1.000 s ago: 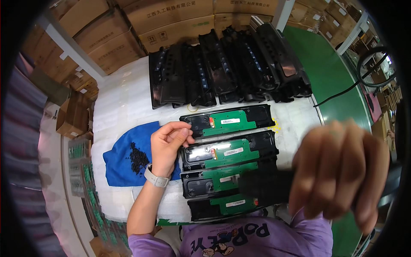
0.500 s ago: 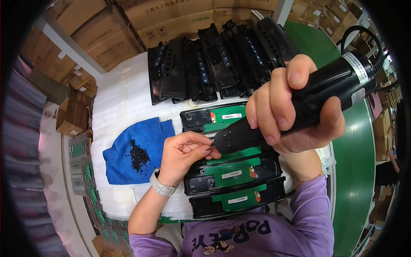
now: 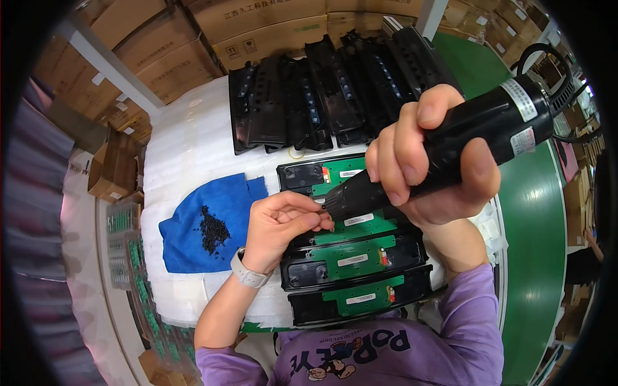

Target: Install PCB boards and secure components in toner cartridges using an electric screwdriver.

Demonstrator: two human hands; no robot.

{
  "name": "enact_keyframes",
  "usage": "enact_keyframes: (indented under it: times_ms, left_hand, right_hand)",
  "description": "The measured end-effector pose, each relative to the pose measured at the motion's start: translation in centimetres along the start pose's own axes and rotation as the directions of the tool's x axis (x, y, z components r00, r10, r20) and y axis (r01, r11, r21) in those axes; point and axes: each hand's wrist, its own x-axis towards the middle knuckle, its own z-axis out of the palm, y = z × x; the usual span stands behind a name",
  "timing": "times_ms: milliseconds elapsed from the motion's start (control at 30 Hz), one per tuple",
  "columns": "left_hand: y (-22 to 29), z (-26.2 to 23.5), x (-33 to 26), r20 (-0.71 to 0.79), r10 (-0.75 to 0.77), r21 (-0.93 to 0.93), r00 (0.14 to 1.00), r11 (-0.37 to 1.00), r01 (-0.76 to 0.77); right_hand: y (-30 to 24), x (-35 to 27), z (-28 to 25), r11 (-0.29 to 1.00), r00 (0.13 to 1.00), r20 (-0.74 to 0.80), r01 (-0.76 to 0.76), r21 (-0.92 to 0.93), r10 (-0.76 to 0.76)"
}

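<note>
My right hand (image 3: 412, 161) is wrapped around a thick black electric screwdriver (image 3: 479, 122), which slants with its tapered nose down and left. At that nose, the bent fingers of my left hand (image 3: 280, 222) are drawn together, with the index fingertip at the driver's tip. Anything tiny between them is too small to make out. Beneath both hands lie several black panels with green circuit boards (image 3: 354, 260), each carrying a white label. Left of my left hand, a blue cloth (image 3: 183, 235) holds a heap of small black screws (image 3: 214, 230).
Several long black plastic housings (image 3: 335, 96) lie at the table's far side, before stacked cardboard boxes (image 3: 267, 38). White foam sheet (image 3: 187, 141) covers the table. A green surface (image 3: 531, 225) runs along the right. Trays of green boards (image 3: 138, 270) stand at the left.
The screwdriver and my right hand have shifted slightly left. My left fingers have changed position at the driver's nose, the thumb now sitting lower. The whole view has moved a little.
</note>
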Motion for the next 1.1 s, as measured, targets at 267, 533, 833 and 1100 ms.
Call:
enact_keyframes:
  times_ms: [267, 533, 833, 1100]
  left_hand:
    - [-0.5, 0.0, -0.1, -0.04, -0.052, -0.016, 0.998, 0.999, 0.052]
    - [0.7, 0.4, 0.9, 0.287, 0.381, 0.904, 0.879, 0.195, -0.38]
    - [-1.6, -1.6, 1.8, 0.363, 0.338, 0.888, 0.868, 0.156, -0.432]
    - [-1.8, -1.6, 1.8, 0.353, 0.37, 0.882, 0.86, 0.176, -0.438]
  right_hand:
    - [0.9, -0.1, 0.2, 0.999, 0.962, -0.272, -0.028, 0.024, 0.034]
    - [1.3, 0.0, -1.3, 0.989, 0.992, -0.027, -0.122, -0.082, 0.12]
    - [3.4, -0.1, -2.8, 0.902, 0.962, -0.057, -0.27, -0.335, 0.267]
    - [3.7, -0.4, -2.5, 0.914, 0.963, -0.035, -0.265, -0.306, 0.268]
